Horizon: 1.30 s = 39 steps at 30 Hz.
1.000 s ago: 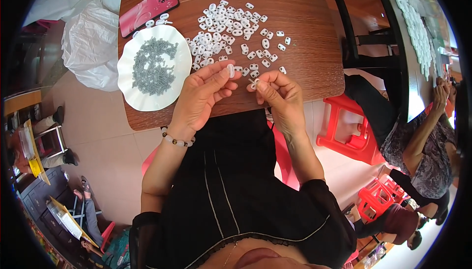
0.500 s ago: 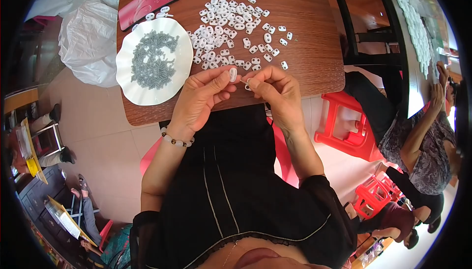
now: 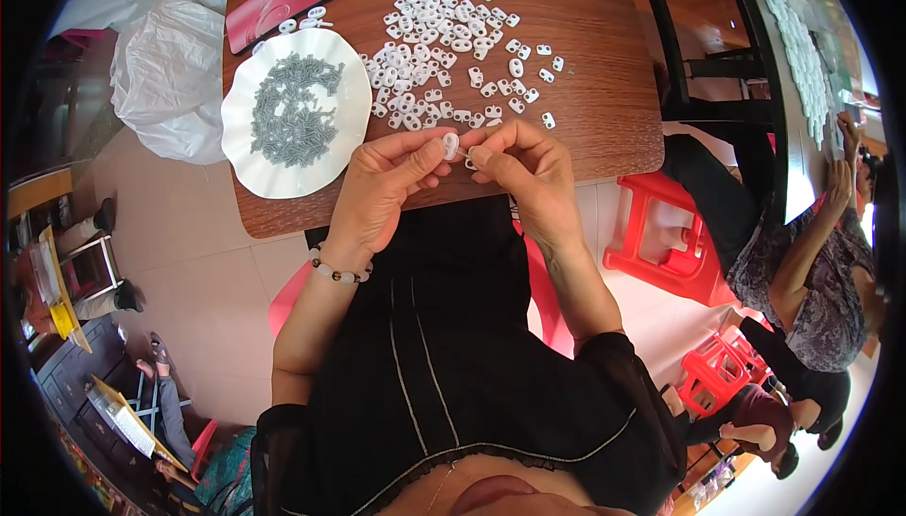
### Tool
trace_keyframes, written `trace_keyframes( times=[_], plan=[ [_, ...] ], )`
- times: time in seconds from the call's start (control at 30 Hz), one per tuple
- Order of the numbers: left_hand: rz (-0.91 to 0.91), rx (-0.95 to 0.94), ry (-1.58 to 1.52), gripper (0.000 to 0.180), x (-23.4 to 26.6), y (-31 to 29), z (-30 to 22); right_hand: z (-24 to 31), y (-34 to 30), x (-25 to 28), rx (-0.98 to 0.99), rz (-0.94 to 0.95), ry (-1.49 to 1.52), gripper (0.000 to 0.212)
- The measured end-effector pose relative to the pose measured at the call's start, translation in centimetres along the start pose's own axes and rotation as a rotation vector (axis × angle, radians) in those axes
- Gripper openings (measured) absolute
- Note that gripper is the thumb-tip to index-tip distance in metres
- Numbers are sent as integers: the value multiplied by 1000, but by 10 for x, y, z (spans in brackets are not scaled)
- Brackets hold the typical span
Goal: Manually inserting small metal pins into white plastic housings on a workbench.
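My left hand (image 3: pixel 392 176), with a beaded bracelet at the wrist, pinches a small white oval plastic piece (image 3: pixel 451 145) between thumb and forefinger. My right hand (image 3: pixel 528 172) is closed beside it. Its fingertips grip a thin small pin, mostly hidden, that reaches to the white piece; another bit of white shows under the right fingers. Both hands are over the table's near edge. Just beyond them lie many loose white two-holed plastic pieces (image 3: pixel 415 68). To the left, a white scalloped plate (image 3: pixel 247 162) holds a heap of small grey pins (image 3: pixel 293 124).
A pink phone (image 3: pixel 283 7) lies at the wooden table's (image 3: pixel 585 54) far left, with a few white pieces beside it. A white plastic bag (image 3: pixel 165 82) is left of the table. Red stools (image 3: pixel 661 233) and other people (image 3: pixel 802 271) are at the right.
My hands have come slightly closer together, and the thin pin now meets the white piece. The loose pieces and plate keep their places on the table.
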<state>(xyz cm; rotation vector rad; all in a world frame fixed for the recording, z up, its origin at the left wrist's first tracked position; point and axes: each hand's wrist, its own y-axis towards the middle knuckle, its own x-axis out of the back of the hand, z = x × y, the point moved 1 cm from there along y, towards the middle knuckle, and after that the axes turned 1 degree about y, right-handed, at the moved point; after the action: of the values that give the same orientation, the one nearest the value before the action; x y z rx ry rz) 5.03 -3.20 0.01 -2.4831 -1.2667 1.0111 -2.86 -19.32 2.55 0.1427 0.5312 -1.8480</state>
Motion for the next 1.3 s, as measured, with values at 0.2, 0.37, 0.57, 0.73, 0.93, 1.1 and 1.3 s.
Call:
trace_keyframes(
  times=[0.2,0.37,0.57,0.73,0.93,1.1,1.3],
  plan=[
    [-8,-82,88,24,-1,-2,-1,-3,1,3,-19,-1,-41,7],
    [-10,-158,192,23,-2,-3,-2,-5,1,3,6,6,-38,7],
    [-4,-194,221,21,-11,-10,-11,-6,0,-2,49,23,-34,7],
    [55,-164,186,21,-8,-16,-17,-3,-4,-3,2,134,9,17],
    [128,-73,33,20,-5,-18,-18,-5,-4,-3,87,302,58,33],
    [194,-53,75,20,2,-20,-19,-5,-2,0,153,400,22,31],
    [213,-43,90,21,-2,-23,-25,-4,-5,0,175,409,-23,36]
  ],
)
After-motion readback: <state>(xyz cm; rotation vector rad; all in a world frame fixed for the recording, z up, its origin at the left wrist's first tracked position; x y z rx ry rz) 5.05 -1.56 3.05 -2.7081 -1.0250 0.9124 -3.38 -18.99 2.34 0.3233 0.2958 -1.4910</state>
